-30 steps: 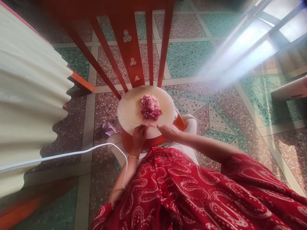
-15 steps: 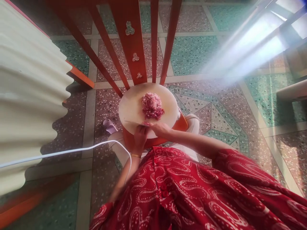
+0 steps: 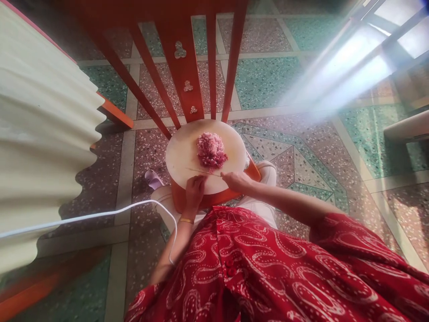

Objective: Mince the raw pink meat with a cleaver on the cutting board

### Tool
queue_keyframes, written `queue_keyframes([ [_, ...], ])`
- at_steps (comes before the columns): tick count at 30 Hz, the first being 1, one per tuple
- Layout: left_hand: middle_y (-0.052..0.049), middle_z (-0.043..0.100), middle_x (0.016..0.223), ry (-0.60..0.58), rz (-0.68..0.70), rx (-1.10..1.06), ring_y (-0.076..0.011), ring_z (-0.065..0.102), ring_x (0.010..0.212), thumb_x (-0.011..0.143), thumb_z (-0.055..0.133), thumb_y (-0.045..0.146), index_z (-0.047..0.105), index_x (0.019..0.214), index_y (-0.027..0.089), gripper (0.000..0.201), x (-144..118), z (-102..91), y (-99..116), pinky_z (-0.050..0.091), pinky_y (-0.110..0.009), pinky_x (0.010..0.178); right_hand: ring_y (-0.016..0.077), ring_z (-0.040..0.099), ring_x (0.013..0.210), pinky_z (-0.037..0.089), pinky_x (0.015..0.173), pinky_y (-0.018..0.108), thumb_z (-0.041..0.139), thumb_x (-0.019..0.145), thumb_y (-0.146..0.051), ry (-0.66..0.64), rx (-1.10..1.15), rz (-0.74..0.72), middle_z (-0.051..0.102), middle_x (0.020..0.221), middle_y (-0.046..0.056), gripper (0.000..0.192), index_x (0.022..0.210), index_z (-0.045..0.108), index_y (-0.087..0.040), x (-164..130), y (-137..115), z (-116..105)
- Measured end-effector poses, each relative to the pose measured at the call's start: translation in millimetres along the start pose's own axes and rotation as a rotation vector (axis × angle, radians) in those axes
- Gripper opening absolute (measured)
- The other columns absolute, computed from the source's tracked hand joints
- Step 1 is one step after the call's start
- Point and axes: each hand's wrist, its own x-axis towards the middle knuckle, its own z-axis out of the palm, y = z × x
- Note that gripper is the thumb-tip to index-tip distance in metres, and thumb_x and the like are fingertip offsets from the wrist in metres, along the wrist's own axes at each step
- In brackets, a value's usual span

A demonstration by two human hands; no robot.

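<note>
Far left, a cream corrugated sheet [image 3: 40,147] fills the edge of the view, and a white cable [image 3: 100,215] runs from under it across the tiled floor [image 3: 288,80] toward your left forearm.

Your left hand [image 3: 193,191] rests at the near edge of the round chopping board [image 3: 181,156], fingers curled down onto the near end of the knife [image 3: 203,172]. Whether it pins the blade or only steadies it, the view does not tell. The wrist is bent forward and the forearm comes up from below left.

The minced meat [image 3: 211,150] is heaped right of the board's centre, just beyond the blade. The board sits on an orange chair [image 3: 182,71], not a counter, with the slatted back rising at the far side.

Your right hand [image 3: 237,181] is closed around the knife at its right end; the blade lies nearly flat across the board's near side, pointing left. That arm reaches in from the right, elbow out.

Risks, in my judgement: the left fingers lie on or against the blade, so a slip of the right hand could cut them. The board overhangs the seat and may tip under pressure at the near edge. The cable could snag your left arm.
</note>
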Motion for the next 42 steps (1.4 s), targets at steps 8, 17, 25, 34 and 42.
queue_keyframes([
  [8,-0.010,0.064,0.089,-0.041,0.013,0.071,-0.0217,0.057,0.087,0.089,0.045,0.025,0.063,0.091,0.016,0.020,0.0,9.2,-1.9,0.045,-0.038,0.082,0.0246,0.067,0.077,0.049,0.059,0.030,0.038,0.089,-0.015,-0.081,0.025,0.010,0.067,0.081,0.010,0.028,0.116,0.045,-0.019,-11.9,-14.8,4.0],
  [17,-0.011,0.064,0.093,-0.037,0.018,0.111,-0.0243,0.056,0.090,0.088,0.047,0.025,0.063,0.096,0.015,0.020,-1.3,13.9,-9.1,0.044,-0.041,0.083,0.0230,0.066,0.085,0.050,0.066,0.030,0.034,0.091,-0.017,-0.044,0.065,-0.084,0.067,0.091,0.013,0.032,0.122,0.042,-0.017,33.5,-40.9,5.4],
  [25,-0.009,0.063,0.090,0.008,0.014,0.070,-0.0208,0.055,0.087,0.089,0.047,0.027,0.064,0.090,0.018,0.019,1.8,12.0,-3.8,0.045,-0.036,0.081,0.0237,0.067,0.079,0.047,0.062,0.029,0.032,0.091,-0.015,0.015,-0.021,0.034,0.067,0.087,0.012,0.036,0.126,0.041,-0.018,4.7,17.7,-0.5],
  [34,-0.009,0.063,0.085,-0.016,0.026,0.107,-0.0219,0.055,0.083,0.088,0.048,0.028,0.062,0.086,0.018,0.017,0.1,16.3,-10.8,0.044,-0.037,0.077,0.0223,0.066,0.077,0.048,0.061,0.029,0.036,0.089,-0.015,-0.021,0.019,-0.072,0.066,0.084,0.011,0.033,0.121,0.041,-0.015,7.9,-13.3,15.1],
  [42,-0.008,0.062,0.081,-0.024,0.053,0.145,-0.0229,0.057,0.084,0.085,0.049,0.022,0.062,0.082,0.018,0.013,-0.2,15.1,-14.0,0.045,-0.039,0.079,0.0212,0.066,0.084,0.048,0.065,0.027,0.035,0.091,-0.017,-0.002,0.056,-0.119,0.066,0.090,0.011,0.029,0.118,0.044,-0.018,41.7,-43.5,6.1],
])
